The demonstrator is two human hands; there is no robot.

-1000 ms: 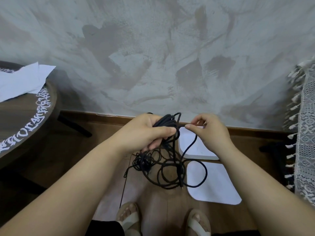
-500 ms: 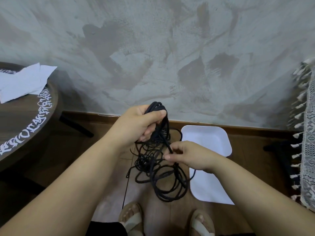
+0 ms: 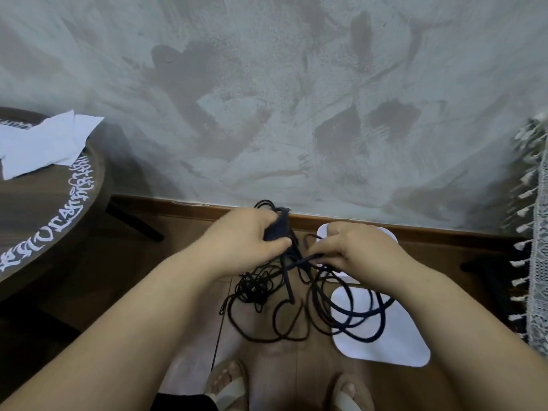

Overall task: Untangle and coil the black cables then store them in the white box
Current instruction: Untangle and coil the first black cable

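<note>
Left hand (image 3: 246,240) grips bunched black cables (image 3: 280,228); right hand (image 3: 358,247) seemingly pinches one, half-hiding white box (image 3: 323,232).

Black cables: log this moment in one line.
left hand grips bunched black cables | right hand pinches a strand | rest hangs tangled, uncoiled

The thin black cables (image 3: 278,225) are a tangled mass - one bunched part is gripped in the left hand (image 3: 252,235), a single strand is pinched by the right hand (image 3: 355,247). Loose loops hang to the wooden floor, some in front of a flat white rounded panel (image 3: 385,348). The white rounded-corner plastic box (image 3: 324,232) lies beyond, by the baseboard - mostly hidden.
</note>
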